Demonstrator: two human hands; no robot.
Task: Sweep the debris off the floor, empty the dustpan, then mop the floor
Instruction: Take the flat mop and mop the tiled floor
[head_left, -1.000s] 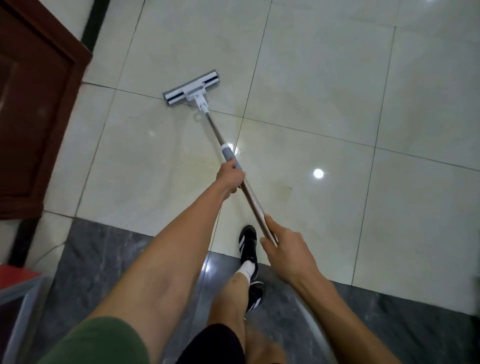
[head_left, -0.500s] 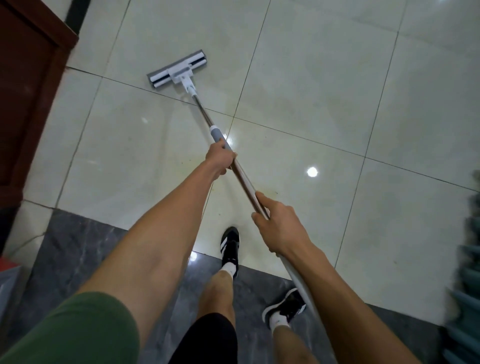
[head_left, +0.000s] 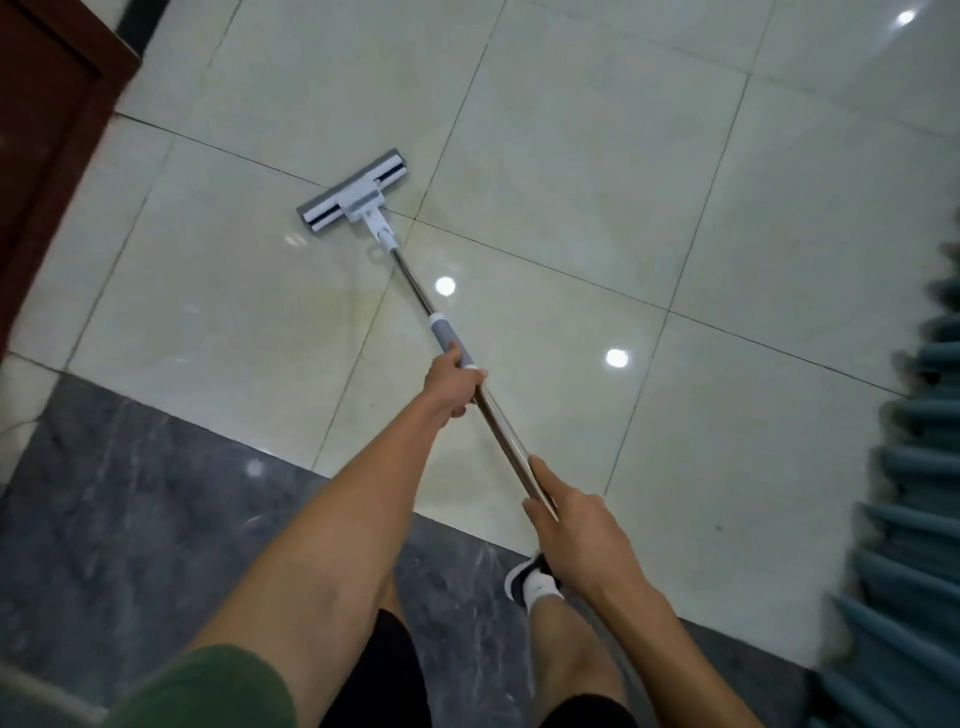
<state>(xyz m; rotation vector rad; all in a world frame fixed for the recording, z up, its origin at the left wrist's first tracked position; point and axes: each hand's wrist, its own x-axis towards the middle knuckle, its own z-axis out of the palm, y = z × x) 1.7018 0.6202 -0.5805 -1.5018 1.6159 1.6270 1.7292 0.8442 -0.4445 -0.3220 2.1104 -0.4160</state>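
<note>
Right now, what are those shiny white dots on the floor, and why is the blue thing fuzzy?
Head view: the white dots are lamp glare on the glossy floor tiles; the blue thing at the right edge is motion-blurred, while the mop head looks fairly sharp.

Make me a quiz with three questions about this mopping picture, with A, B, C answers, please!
1. Where does the mop head rest?
A. On the pale floor tiles
B. On the dark grey marble strip
C. In the air

2. What colour is the grip sleeve on the mop pole?
A. Red
B. Grey
C. Yellow

3. How is the pole held?
A. One hand only
B. Nobody holds it
C. Both hands curl round it

Answers:
1. A, the head lies flat across a seam between pale tiles, beyond the marble strip.
2. B, the sleeve just above the left hand is grey with white ends.
3. C, the left hand grips by the sleeve and the right hand grips nearer the person.
</note>
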